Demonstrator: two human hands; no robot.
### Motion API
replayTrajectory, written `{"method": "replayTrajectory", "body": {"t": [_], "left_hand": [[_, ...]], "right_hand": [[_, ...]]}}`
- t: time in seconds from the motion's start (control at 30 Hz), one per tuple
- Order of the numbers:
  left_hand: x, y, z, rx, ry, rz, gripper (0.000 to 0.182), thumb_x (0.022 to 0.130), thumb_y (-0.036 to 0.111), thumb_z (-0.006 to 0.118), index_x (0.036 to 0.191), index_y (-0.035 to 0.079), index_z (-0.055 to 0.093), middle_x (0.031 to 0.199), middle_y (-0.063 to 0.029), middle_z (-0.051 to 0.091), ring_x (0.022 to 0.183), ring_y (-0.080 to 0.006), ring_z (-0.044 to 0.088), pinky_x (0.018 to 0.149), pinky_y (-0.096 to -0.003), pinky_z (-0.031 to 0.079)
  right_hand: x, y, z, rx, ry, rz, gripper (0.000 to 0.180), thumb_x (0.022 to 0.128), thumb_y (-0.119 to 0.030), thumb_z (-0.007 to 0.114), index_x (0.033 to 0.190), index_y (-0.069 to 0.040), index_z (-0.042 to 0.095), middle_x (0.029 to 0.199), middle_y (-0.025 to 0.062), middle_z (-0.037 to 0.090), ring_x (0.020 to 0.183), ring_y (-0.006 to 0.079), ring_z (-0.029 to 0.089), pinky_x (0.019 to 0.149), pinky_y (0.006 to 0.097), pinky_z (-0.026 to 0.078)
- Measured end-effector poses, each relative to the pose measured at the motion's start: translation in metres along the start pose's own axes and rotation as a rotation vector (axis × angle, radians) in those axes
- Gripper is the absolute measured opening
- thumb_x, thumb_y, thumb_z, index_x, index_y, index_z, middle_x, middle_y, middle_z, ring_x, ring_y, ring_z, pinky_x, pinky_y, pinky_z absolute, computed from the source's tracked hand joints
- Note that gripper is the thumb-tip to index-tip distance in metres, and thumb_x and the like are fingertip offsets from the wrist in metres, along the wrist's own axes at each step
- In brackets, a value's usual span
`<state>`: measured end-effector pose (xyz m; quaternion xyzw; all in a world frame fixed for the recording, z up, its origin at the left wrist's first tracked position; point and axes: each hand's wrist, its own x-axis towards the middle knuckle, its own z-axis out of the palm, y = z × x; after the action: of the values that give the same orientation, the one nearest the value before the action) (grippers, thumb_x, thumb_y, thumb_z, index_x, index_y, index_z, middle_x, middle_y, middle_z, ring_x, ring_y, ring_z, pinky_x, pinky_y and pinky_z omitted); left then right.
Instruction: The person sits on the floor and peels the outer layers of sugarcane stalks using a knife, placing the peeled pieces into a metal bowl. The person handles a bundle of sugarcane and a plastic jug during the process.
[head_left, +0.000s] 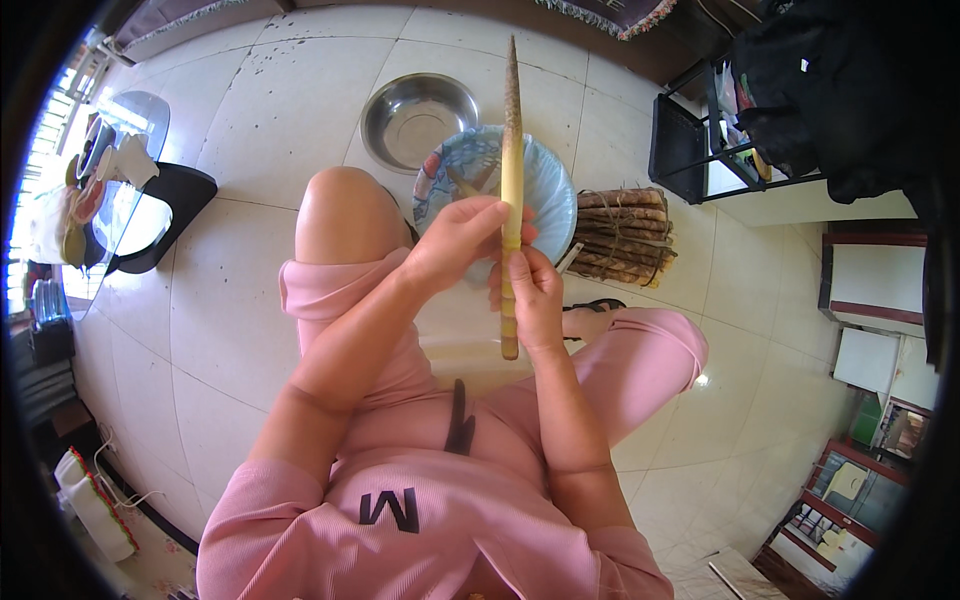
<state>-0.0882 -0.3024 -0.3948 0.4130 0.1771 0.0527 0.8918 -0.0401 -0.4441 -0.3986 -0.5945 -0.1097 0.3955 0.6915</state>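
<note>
A long, slender bamboo shoot (511, 172) stands out in front of me, brown and scaly at its pointed tip, pale yellow along the middle, with greenish ringed joints at the near end. My left hand (469, 236) grips its middle, the thumb lying along the near side. Lower down, my right hand (536, 292) holds the jointed part between thumb and fingers. Beneath both hands is a round basin lined with a blue patterned plastic sheet (551, 187). Some brownish pieces (469, 184) lie in it, partly hidden by the shoot and my left hand.
A stainless steel basin (409, 124) sits on the tiled floor beyond the lined one. Tied bundles of unpeeled shoots (622, 236) lie to the right, near my sandalled foot (589, 319). A black metal rack (679, 150) stands farther right, and a glass-topped table (142, 124) at left.
</note>
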Motion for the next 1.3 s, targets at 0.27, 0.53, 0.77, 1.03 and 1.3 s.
{"method": "replayTrajectory", "body": {"t": [0.27, 0.53, 0.77, 1.03, 1.3], "left_hand": [[0.000, -0.002, 0.001, 0.149, 0.092, 0.033, 0.025, 0.092, 0.021, 0.051, 0.096, -0.002, 0.061, 0.086, -0.0097, 0.065, 0.078, -0.0155, 0.061, 0.073, -0.0308, 0.052], [-0.001, -0.006, 0.003, 0.289, 0.139, 0.011, 0.015, 0.091, 0.017, 0.057, 0.092, 0.002, 0.055, 0.079, -0.0041, 0.061, 0.072, -0.0108, 0.059, 0.062, -0.0251, 0.051], [0.003, -0.018, 0.005, 0.366, 0.218, 0.099, 0.024, 0.092, 0.020, 0.058, 0.101, 0.000, 0.049, 0.073, -0.0019, 0.053, 0.055, -0.0079, 0.051, 0.047, -0.0222, 0.042], [-0.004, -0.042, 0.021, 0.788, 0.180, 0.161, 0.010, 0.093, 0.011, 0.056, 0.096, 0.006, 0.048, 0.069, 0.0024, 0.047, 0.056, -0.0041, 0.045, 0.046, -0.0219, 0.038], [-0.007, -0.035, 0.025, 0.635, 0.099, 0.024, 0.011, 0.096, 0.014, 0.051, 0.101, 0.006, 0.046, 0.070, 0.0017, 0.047, 0.057, -0.0050, 0.046, 0.048, -0.0214, 0.038]], "right_hand": [[-0.006, 0.005, 0.011, -0.208, 0.094, -0.091, 0.017, 0.093, -0.016, 0.058, 0.095, 0.001, 0.061, 0.071, 0.0034, 0.060, 0.058, 0.0078, 0.056, 0.050, 0.0230, 0.047], [-0.003, 0.006, 0.008, -0.595, 0.111, -0.273, 0.020, 0.089, -0.018, 0.064, 0.092, 0.002, 0.063, 0.066, -0.0008, 0.058, 0.058, 0.0041, 0.052, 0.050, 0.0211, 0.044], [0.012, -0.012, -0.018, -0.412, 0.185, -0.314, 0.016, 0.090, -0.013, 0.063, 0.096, 0.002, 0.063, 0.072, -0.0013, 0.060, 0.057, 0.0015, 0.047, 0.051, 0.0172, 0.037], [0.021, -0.012, -0.021, -0.460, 0.259, -0.294, 0.012, 0.082, -0.008, 0.063, 0.088, 0.002, 0.066, 0.070, 0.0028, 0.062, 0.061, 0.0068, 0.054, 0.056, 0.0234, 0.043], [0.018, -0.018, -0.016, -0.407, 0.285, -0.370, 0.010, 0.085, -0.004, 0.061, 0.083, 0.004, 0.066, 0.061, -0.0048, 0.055, 0.053, -0.0001, 0.043, 0.047, 0.0182, 0.033]]}}
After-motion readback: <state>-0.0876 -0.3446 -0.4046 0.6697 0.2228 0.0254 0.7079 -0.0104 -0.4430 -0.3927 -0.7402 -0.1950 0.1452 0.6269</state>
